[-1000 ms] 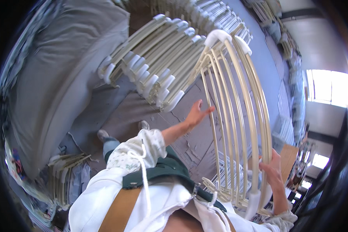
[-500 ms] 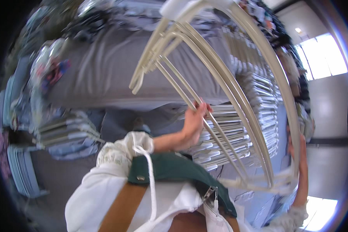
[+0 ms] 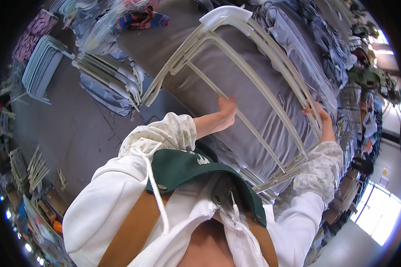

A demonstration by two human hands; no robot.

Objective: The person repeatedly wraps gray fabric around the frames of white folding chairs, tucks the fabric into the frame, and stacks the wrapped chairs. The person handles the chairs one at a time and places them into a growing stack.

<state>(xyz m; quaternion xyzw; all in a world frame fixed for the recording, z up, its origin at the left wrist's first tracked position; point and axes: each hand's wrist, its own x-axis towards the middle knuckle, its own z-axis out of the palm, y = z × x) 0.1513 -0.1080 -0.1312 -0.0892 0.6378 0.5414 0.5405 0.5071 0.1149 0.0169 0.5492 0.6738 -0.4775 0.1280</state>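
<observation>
Fingers of both hands curl around bars of a cream rack (image 3: 236,66).
Left hand (image 3: 227,109) grips an inner bar, right hand (image 3: 316,113) the outer rail; rack held tilted above a grey table (image 3: 173,40).

Grey concrete floor (image 3: 67,129) (cracked), bright window (image 3: 378,218).

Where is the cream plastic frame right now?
In the head view, the cream plastic frame is held up centre-right over a grey sheet, gripped by the left hand and right hand.
</observation>
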